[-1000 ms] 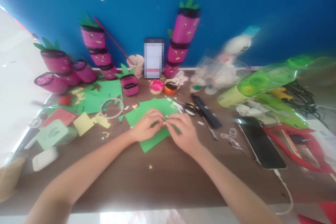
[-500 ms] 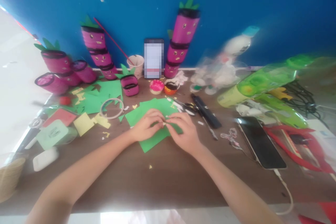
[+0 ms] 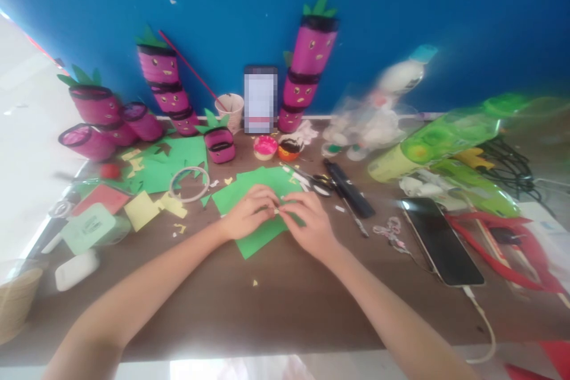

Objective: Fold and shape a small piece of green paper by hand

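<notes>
My left hand and my right hand meet fingertip to fingertip above green paper sheets at mid-table. Between their pinched fingers is a tiny pale piece, too small to make out clearly. Both hands touch it. Scissors lie just beyond my right hand, beside a black tool. Behind my hands are a pot of pink paint and an orange pot with black paint. A small purple cup with green paper leaves stands to their left.
Purple stacked figures stand by the blue wall. A propped phone is at the back centre. To the left are a tape roll and yellow notes. On the right lie a charging phone and a green bottle.
The fingers of my right hand have shifted slightly to the left against those of my left hand. Everything else stays in place.
</notes>
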Action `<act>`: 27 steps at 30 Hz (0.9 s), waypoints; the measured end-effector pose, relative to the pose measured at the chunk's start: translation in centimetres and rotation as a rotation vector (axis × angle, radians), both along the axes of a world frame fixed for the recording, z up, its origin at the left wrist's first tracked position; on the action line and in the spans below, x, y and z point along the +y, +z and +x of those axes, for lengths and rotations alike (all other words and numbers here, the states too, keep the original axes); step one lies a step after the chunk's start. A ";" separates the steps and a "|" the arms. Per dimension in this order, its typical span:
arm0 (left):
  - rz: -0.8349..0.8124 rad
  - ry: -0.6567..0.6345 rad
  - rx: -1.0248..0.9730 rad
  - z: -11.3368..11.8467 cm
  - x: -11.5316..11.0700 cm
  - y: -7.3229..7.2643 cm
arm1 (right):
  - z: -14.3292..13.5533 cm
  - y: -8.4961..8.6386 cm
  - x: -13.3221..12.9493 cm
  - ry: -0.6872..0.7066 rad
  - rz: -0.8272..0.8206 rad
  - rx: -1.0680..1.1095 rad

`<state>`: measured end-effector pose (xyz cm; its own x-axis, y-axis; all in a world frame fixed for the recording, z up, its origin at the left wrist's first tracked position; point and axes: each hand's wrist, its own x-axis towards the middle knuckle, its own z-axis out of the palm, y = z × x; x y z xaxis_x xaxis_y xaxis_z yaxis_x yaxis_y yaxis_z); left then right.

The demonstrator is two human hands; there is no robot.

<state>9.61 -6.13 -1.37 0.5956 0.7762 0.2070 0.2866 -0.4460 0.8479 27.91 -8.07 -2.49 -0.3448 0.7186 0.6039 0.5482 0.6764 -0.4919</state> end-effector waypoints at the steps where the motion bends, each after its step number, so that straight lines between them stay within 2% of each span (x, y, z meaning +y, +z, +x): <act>1: 0.003 -0.002 -0.001 0.0 0.0 0.0 | 0.0 0.0 0.0 -0.001 0.000 0.001; 8: 0.015 -0.014 0.000 0.0 0.0 -0.1 | -0.1 0.2 -0.1 0.020 -0.014 0.042; 27: -0.003 -0.090 0.062 -0.3 0.1 -0.3 | -0.1 0.6 -0.1 0.170 -0.316 0.091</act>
